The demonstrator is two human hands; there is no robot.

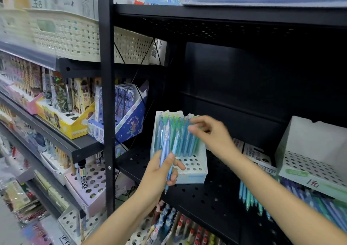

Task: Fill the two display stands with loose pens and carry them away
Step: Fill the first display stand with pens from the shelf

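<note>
A white display stand [193,167] with a holed top stands on the black perforated shelf [206,197], its back rows filled with upright blue and green pens [180,137]. My left hand [159,171] grips a small bunch of blue pens [168,151] just in front of the stand. My right hand [210,132] reaches over the standing pens, fingertips on their tops. A second stand [308,160], white and green with empty holes, sits at the right. Loose blue and green pens [251,197] lie on the shelf below it.
A black upright post [108,94] divides the shelving. Left shelves hold yellow [63,120] and blue [129,117] pen display boxes, with cream baskets [62,36] above. Small printed boxes [255,154] lie behind my right forearm. More pen displays fill the lower shelves.
</note>
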